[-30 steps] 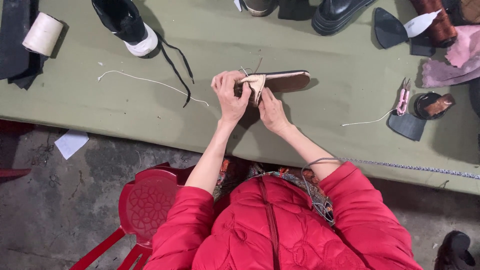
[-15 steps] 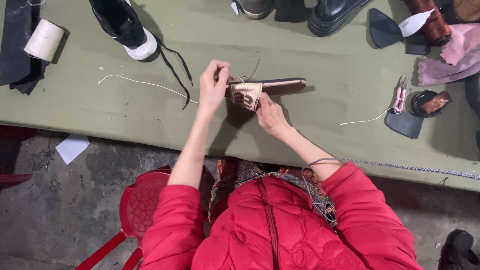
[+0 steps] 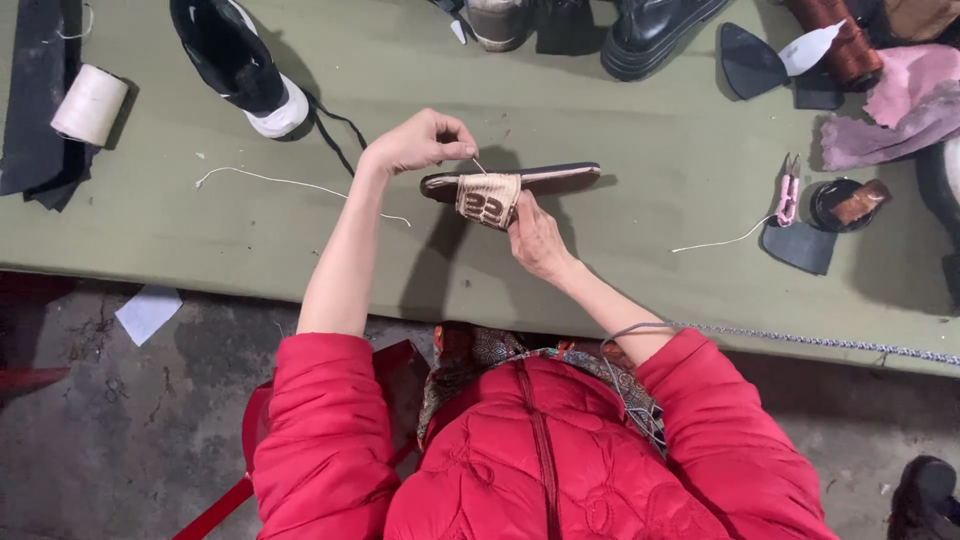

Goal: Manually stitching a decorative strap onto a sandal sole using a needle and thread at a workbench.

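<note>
While the right hand (image 3: 537,240) still grips the sandal (image 3: 512,186), left-hand fingers (image 3: 455,143), pinching thread, have pulled higher

Over the green table (image 3: 620,130), the left hand (image 3: 420,142) pinches a thin thread (image 3: 479,165) above a flat sandal (image 3: 512,184), which the right hand (image 3: 535,238) holds from the near side by its beige strap. A loose white string (image 3: 290,183) lies on the table to the left. At the far left edge sit a thread spool (image 3: 90,104) and a black sneaker (image 3: 235,62).
</note>
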